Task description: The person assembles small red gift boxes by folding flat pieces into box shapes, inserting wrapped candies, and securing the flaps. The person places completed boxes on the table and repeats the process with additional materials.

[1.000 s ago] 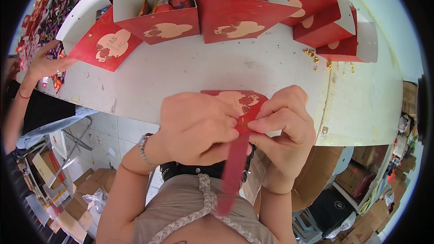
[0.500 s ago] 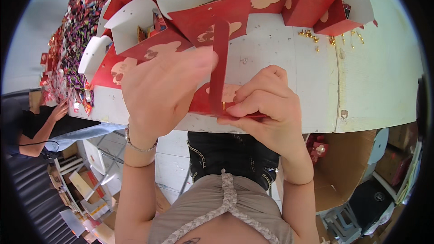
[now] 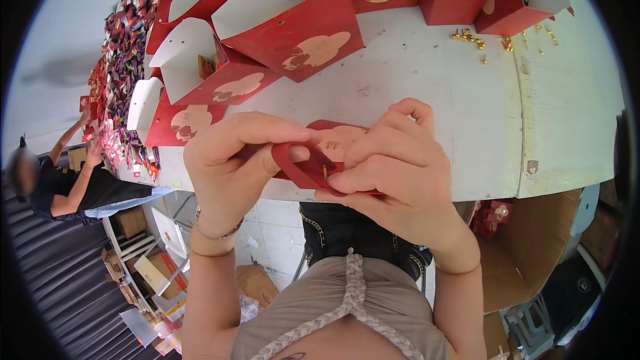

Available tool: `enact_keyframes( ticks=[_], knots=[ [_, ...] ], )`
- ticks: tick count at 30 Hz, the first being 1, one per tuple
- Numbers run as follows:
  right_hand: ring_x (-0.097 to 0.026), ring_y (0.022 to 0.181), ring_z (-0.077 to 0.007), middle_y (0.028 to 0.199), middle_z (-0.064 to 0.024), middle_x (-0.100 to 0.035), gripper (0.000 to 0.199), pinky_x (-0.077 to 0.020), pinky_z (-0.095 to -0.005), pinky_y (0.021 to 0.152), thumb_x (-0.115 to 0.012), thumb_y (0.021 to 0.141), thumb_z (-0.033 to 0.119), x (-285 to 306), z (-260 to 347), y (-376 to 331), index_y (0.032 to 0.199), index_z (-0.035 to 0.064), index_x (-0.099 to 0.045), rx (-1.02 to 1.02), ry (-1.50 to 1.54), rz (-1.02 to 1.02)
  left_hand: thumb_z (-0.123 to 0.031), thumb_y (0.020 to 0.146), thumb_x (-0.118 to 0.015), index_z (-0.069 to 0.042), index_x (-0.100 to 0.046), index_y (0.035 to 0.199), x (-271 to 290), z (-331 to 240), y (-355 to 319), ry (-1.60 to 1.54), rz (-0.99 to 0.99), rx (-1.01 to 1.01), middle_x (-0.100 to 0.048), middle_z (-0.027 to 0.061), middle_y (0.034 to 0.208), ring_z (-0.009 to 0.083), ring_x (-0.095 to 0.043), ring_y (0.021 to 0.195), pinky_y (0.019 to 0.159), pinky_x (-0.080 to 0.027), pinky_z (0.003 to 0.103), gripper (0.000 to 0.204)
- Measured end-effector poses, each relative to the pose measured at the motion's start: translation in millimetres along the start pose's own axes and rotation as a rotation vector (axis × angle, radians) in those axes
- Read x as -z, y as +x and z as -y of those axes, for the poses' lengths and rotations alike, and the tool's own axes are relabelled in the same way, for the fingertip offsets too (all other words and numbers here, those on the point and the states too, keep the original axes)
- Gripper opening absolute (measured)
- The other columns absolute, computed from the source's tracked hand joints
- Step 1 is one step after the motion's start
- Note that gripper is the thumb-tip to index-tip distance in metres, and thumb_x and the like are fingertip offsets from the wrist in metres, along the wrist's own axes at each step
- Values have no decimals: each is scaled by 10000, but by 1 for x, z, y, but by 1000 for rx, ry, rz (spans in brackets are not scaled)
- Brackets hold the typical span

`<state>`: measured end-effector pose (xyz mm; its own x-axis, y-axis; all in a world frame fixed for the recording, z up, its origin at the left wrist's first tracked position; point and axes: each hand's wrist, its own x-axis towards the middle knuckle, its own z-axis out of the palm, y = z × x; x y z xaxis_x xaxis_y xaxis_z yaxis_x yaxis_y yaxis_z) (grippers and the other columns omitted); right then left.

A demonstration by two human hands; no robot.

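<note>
At the table's near edge, a small red box with a cream printed patch sits between my hands. My left hand pinches a red strap between thumb and fingers, bending it in a curve over the box's near left side. My right hand is closed on the box's near right edge, its fingertips covering part of it. Beside my right thumb a thin gold fastener stands up next to the strap. The fastener's lower end is hidden.
Several open red boxes with white insides stand along the back and left. Loose gold fasteners lie at the far right. Wrapped packets are heaped at far left, where another person reaches in. A cardboard carton stands below right.
The strap stood upright and has been bent down toward the box. My left hand has gone from flat and raised to pinching it. My right hand keeps its grip.
</note>
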<state>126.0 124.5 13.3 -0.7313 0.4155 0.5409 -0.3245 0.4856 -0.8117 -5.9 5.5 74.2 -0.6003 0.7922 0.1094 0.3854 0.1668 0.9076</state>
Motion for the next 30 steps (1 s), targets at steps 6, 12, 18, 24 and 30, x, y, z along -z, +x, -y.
enact_keyframes(
  ticks=[6,12,18,24,30],
  knots=[
    [-534,752,-140,875,41,-629,203,-312,-379,828,-782,600,132,4,4,1,735,135,-631,-33,-35,46,-158,868,-645,3,-575,829,3,7,-10,-103,6,0,-674,112,716,135,-626,616,624,-490,216,180],
    [-486,655,-154,722,47,-568,260,-326,-339,743,-849,555,194,-1,3,5,696,134,-639,-1,-79,-57,-220,904,-613,9,-558,832,0,6,-8,-109,28,22,-662,128,736,152,-635,647,657,-520,258,247],
    [-486,661,-160,724,36,-570,275,-333,-331,730,-852,543,192,-1,4,4,701,126,-637,5,-80,-35,-195,915,-597,2,-549,831,1,8,-13,-216,25,37,-647,134,738,178,-639,664,667,-538,299,220],
    [-552,747,-145,873,20,-646,227,-339,-354,794,-794,590,118,-2,8,1,741,128,-625,-177,47,-22,56,684,-693,-14,-638,901,15,24,-13,-136,265,-320,-689,121,872,206,-660,795,731,-526,290,235],
    [-568,769,-156,827,24,-620,219,-342,-348,783,-780,602,88,-1,3,4,750,128,-623,14,-48,30,-35,613,-731,-36,-671,899,14,28,-9,8,257,-336,-661,89,865,212,-615,838,733,-484,294,292]
  ],
)
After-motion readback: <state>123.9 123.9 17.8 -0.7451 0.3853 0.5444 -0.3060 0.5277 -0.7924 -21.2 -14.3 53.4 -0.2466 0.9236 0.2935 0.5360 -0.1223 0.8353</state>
